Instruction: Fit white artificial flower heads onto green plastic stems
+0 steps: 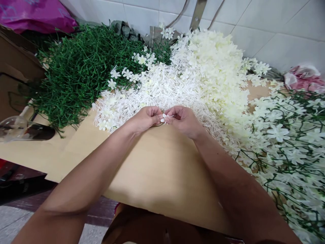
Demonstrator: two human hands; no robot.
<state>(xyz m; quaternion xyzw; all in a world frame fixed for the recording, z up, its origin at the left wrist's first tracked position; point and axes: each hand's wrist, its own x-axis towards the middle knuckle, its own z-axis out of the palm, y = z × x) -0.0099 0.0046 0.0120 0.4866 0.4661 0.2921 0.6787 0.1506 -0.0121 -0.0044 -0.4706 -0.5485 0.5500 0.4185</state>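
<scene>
Above the bare board, a small white artificial flower (164, 118) sits between the fingertips of both hands. My left hand (147, 118) is closed in a pinch at the flower's left side, and a thin dark stem (156, 125) trails out below its fingers. My right hand (184, 120) pinches the flower from the right, with a fine white strand showing at its fingertips. Just beyond the hands lies a heap of white thread-like flower parts (162, 91). Loose pale yellow-white petals (218, 67) are piled behind and to the right.
Green artificial stems (73, 74) form a large heap at back left. Finished-looking flowers on green stems (291, 152) cover the right side. A plastic cup of dark drink (38, 131) lies near the left edge. Tiled wall (279, 30) stands behind the tan board (162, 162).
</scene>
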